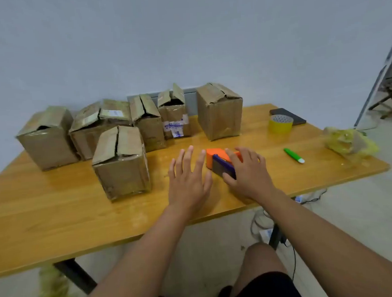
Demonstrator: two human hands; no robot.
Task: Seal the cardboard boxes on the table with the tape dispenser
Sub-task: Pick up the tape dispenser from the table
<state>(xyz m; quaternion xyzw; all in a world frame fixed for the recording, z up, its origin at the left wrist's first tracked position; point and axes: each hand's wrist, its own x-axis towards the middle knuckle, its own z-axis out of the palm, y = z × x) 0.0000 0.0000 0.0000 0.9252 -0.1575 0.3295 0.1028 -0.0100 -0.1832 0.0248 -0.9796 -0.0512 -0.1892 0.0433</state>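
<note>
- Cardboard boxes, six of them, stand on the wooden worktop [57, 216]: five in a cluster at the left and middle, one apart to the right of them.
- None looks sealed across its top seam; by my reading the task is at its very start, with all six boxes left to do.
- Nearest box [121, 162] sits just left of the hands, its two top flaps folded down but parted by a dark gap along the middle.
- Far-left box [46, 136] has a flap sagging and a dark opening at its front edge.
- Second box [97, 125], behind the nearest one, has flaps lying unevenly, one bearing a label.
- Middle box [147, 123] shows a split between its flaps.
- Small box [174, 113] with a printed label has its flaps standing up, open.
- Right-hand box [220, 111] has crumpled flaps pressed down, unsealed as far as I can tell.
- What is inside any box cannot be seen; only dark gaps show.
- Tape dispenser [221, 161], orange with a dark blue part, rests on the worktop right of the nearest box.
- Right hand [247, 170] lies over the dispenser, its fingers [233, 158] curled round it in a grip.
- Left hand [187, 178] hovers beside the dispenser with fingers spread straight, holding nothing.
- Spare yellow tape roll [280, 123], a dark flat object [297, 118] behind it, a green pen-like tool [293, 155] and a crumpled yellowish wad [348, 141] lie at the right end.
</note>
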